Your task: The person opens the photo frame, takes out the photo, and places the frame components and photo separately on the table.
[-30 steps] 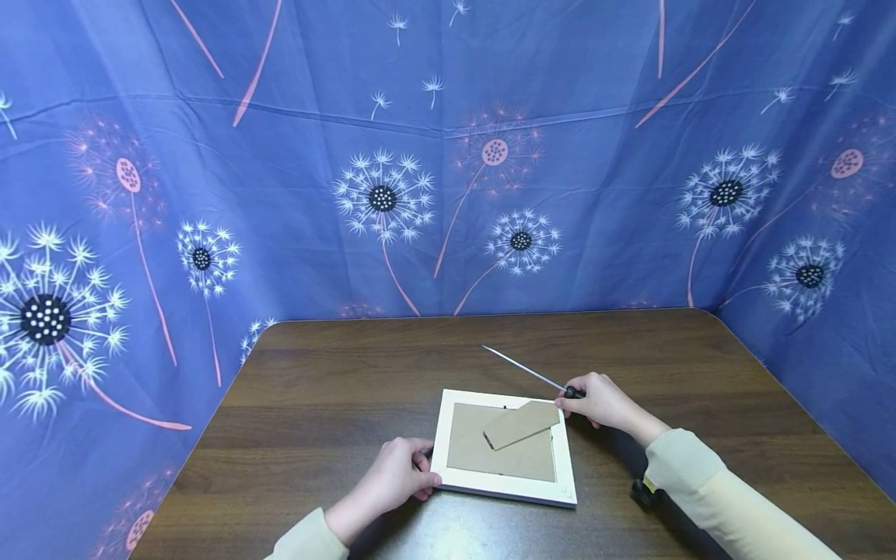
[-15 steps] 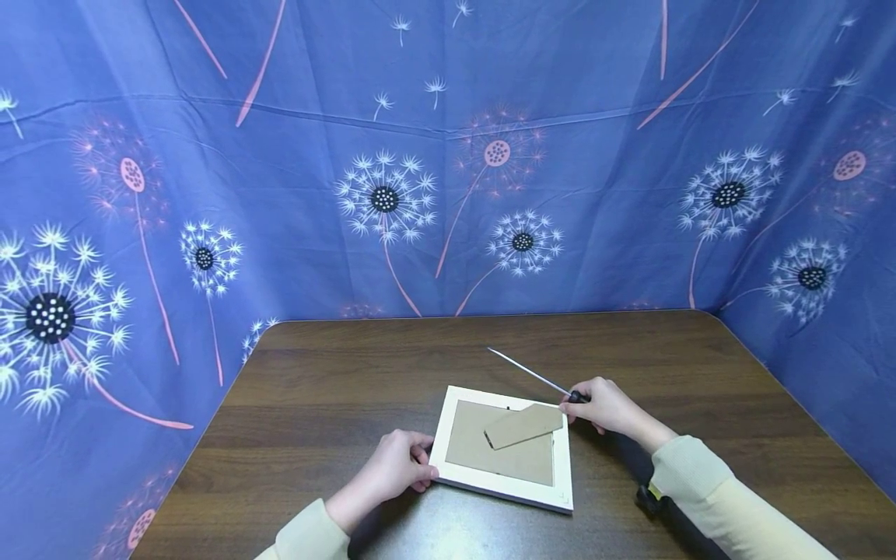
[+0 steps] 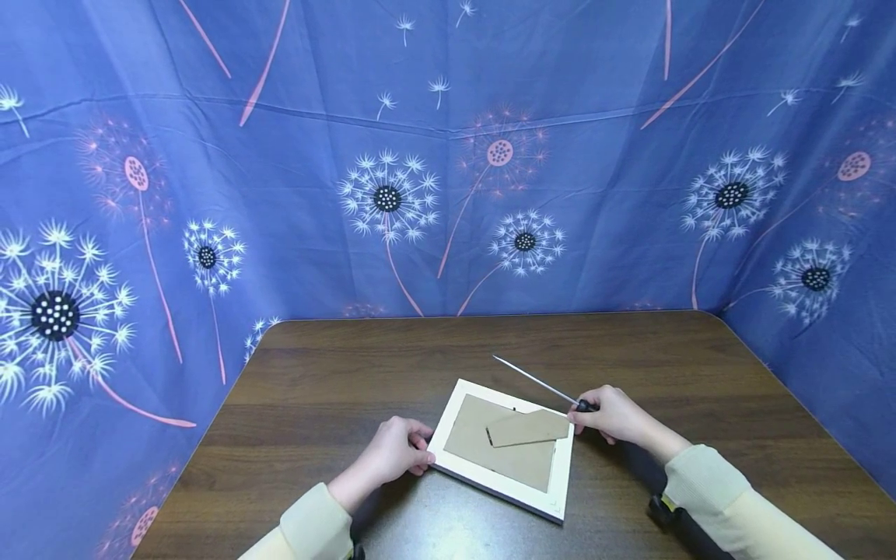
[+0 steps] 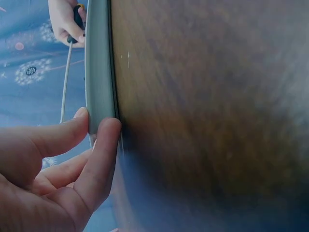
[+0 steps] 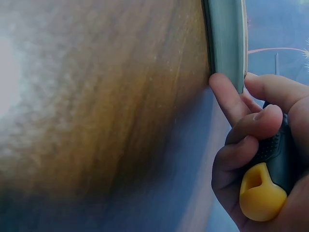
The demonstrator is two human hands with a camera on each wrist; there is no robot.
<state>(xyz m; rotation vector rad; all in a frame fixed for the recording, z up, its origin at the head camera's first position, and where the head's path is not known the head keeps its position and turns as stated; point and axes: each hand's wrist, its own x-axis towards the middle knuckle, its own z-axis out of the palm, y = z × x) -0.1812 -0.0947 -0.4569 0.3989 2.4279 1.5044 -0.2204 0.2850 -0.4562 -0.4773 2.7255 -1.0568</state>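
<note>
A white picture frame lies back side up on the table, turned at an angle. Its brown backing board carries a folded stand flap. My left hand pinches the frame's left edge near the close corner, thumb on top and fingertips beneath the side. At the far right corner, the thumb and index finger of my right hand pinch the frame. The other fingers of that hand curl round the black and yellow handle of a screwdriver, whose long shaft points away to the far left.
The brown wooden table has its far edge against a blue dandelion-print cloth, which also hangs along the left and right sides. A black wrist device shows under the right sleeve.
The picture frame has turned clockwise, its far right corner coming nearer. My right hand has shifted right and closer with the screwdriver, while my left hand stays at the left edge.
</note>
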